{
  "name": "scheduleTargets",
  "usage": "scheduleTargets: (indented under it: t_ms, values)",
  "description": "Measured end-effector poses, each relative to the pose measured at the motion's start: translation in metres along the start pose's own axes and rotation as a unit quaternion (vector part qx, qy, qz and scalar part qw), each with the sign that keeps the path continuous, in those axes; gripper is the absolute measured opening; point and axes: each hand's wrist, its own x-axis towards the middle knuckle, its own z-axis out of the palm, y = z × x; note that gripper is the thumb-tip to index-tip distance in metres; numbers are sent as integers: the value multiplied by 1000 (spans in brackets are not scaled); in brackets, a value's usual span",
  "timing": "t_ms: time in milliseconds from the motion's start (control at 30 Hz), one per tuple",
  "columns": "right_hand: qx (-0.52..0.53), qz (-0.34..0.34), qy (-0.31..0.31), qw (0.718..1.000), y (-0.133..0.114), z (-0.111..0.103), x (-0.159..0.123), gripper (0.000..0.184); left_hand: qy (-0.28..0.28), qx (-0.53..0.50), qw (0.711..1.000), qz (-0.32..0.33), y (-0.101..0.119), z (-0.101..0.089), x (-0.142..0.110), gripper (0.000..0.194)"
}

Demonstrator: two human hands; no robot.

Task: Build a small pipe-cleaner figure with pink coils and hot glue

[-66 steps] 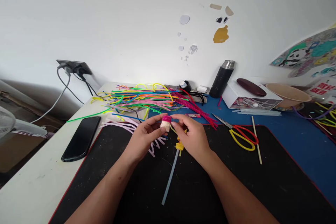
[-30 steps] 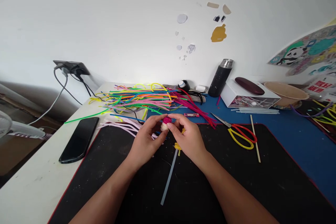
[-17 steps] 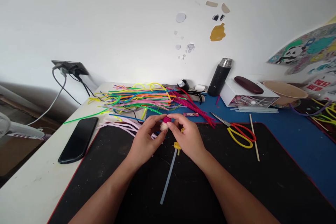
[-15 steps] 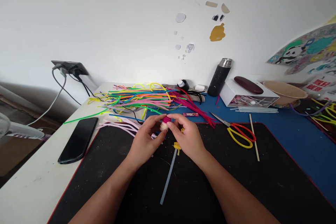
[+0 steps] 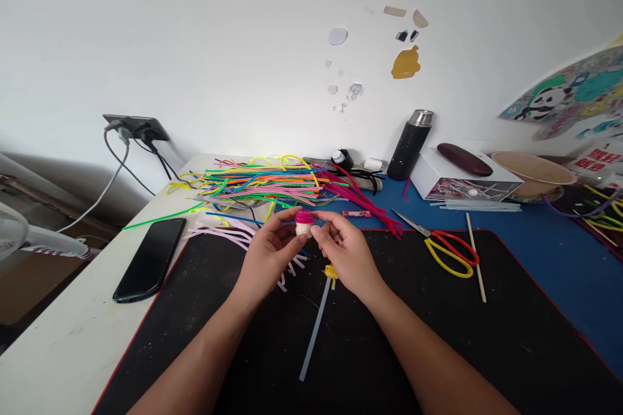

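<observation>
Between my two hands is a small pipe-cleaner piece (image 5: 304,225), magenta on top and cream below, held upright above the mat. My left hand (image 5: 272,251) grips it from the left with thumb and fingertips. From the other side, my right hand (image 5: 346,251) pinches it with thumb and forefinger; the fingers partly hide its sides. Below the right hand, a pale blue-grey stick (image 5: 315,331) with a yellow piece (image 5: 331,271) at its upper end lies on the black mat (image 5: 195,337).
Several colourful pipe cleaners (image 5: 263,181) lie along the wall, lilac ones (image 5: 228,233) nearer. A phone (image 5: 150,259) rests at the left. Scissors (image 5: 445,249) and a thin wooden stick (image 5: 476,259) lie right. A black flask (image 5: 411,146) and white box (image 5: 462,175) stand behind.
The magenta and cream piece has been turned more upright, with its magenta top now facing up. My fingers have shifted around it, and the view has moved slightly.
</observation>
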Motion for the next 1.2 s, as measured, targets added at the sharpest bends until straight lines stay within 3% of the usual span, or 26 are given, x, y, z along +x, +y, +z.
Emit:
scheduleTargets:
  t_ms: [267, 633, 900, 1200]
  values:
    - [4, 28, -27, 999, 0, 3, -1, 44, -16, 31, 999, 29, 2, 1, -3, 47]
    - [37, 26, -35, 998, 1, 3, 0, 38, 5, -26, 1000, -5, 3, 0, 0, 41]
    - [17, 19, -1, 1000, -1, 1, -1, 38, 40, -97, 993, -51, 8, 2, 0, 48]
    - [13, 10, 27, 999, -2, 1, 0, 29, 25, -56, 998, -22, 2, 1, -1, 47]
